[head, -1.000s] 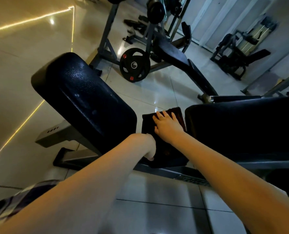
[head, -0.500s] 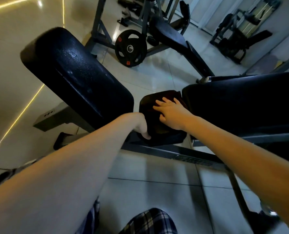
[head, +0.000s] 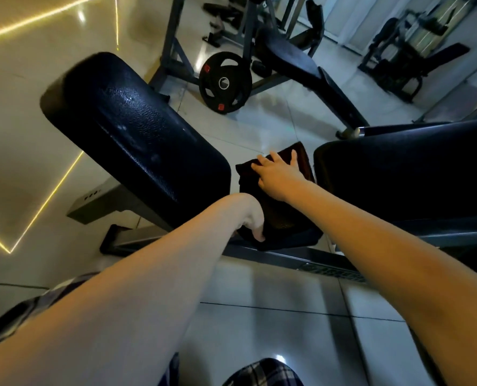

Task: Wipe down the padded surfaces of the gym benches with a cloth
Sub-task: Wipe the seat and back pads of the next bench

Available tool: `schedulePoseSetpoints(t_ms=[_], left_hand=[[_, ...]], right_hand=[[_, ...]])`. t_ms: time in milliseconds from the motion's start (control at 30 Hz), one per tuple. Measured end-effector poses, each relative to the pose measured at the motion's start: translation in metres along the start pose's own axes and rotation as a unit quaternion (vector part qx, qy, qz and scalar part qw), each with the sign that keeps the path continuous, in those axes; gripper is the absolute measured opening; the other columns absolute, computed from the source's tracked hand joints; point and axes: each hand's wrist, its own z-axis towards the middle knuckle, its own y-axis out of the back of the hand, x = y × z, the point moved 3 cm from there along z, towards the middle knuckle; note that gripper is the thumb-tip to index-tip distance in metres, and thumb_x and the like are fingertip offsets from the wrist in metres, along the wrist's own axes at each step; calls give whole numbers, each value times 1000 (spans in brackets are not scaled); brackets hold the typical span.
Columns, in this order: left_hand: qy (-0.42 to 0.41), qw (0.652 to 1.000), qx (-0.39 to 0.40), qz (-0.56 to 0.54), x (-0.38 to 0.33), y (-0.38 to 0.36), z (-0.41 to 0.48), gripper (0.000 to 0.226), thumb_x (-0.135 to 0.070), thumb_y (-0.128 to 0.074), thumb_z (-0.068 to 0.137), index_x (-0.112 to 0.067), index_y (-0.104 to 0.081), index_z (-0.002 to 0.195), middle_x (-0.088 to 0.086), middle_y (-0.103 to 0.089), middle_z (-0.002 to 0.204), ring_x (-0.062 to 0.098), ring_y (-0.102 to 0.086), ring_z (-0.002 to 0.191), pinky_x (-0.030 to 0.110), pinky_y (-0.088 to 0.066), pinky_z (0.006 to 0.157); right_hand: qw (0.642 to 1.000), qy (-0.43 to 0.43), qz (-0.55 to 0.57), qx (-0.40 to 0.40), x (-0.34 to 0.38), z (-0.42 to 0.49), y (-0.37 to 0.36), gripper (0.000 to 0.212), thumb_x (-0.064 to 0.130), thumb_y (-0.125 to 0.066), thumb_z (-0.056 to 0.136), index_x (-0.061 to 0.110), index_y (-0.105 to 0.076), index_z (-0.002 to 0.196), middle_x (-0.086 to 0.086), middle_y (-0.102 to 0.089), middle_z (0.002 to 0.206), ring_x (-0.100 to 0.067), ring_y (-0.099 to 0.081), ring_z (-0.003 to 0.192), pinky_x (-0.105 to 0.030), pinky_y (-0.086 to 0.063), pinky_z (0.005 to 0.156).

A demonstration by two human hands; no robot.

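A small black seat pad [head: 295, 238] sits between a long black backrest pad [head: 137, 135] on the left and another bench's black pad [head: 398, 176] on the right. A dark brownish cloth [head: 302, 157] lies on the seat pad. My right hand [head: 279, 176] presses flat on the cloth with fingers spread, near the pad's far end. The fingers of my left hand [head: 252, 218] are curled round the seat pad's near left edge; they are mostly hidden behind my wrist.
The bench's grey steel frame [head: 287, 254] runs along the tiled floor below the pads. Behind stand a rack with a black weight plate [head: 225, 82], another bench [head: 287, 57] and a machine [head: 407, 51] at the far right. Checked trousers show at the bottom.
My right hand has slid the cloth from the seat pad's middle toward its far end. My left hand keeps its hold on the pad's edge. The view has shifted slightly.
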Motion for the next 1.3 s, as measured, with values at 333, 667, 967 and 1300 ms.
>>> schedulePoseSetpoints(t_ms=[333,667,967,1300], left_hand=[[45,912,-228,338,23,-20,-22,109,-45,-68,85,-12,9,154,19,16,160,37,12,148,58,3,117],[-6,736,-231,636,87,12,-42,84,-35,-49,100,-21,14,153,17,14,161,30,8,150,53,1,117],[-48,728,-256,634,88,13,-39,107,-69,-51,85,-15,10,154,24,11,160,38,8,148,59,3,117],[-18,757,-233,610,75,17,-25,110,-76,-52,79,-24,7,155,18,16,160,43,15,146,69,3,111]], right_hand=[[997,39,7,58,13,-23,0,53,26,-34,102,31,-19,153,4,-4,163,-24,4,149,-67,5,111],[994,100,-18,40,17,-118,-14,53,33,-30,104,34,-9,153,7,3,162,-25,10,148,-66,5,111],[998,60,-20,24,37,-82,-17,58,48,-29,102,30,-10,154,1,4,163,-28,14,148,-69,8,108],[1000,22,2,-6,43,10,-12,54,36,-37,102,25,-21,152,-3,-9,162,-29,7,148,-68,3,111]])
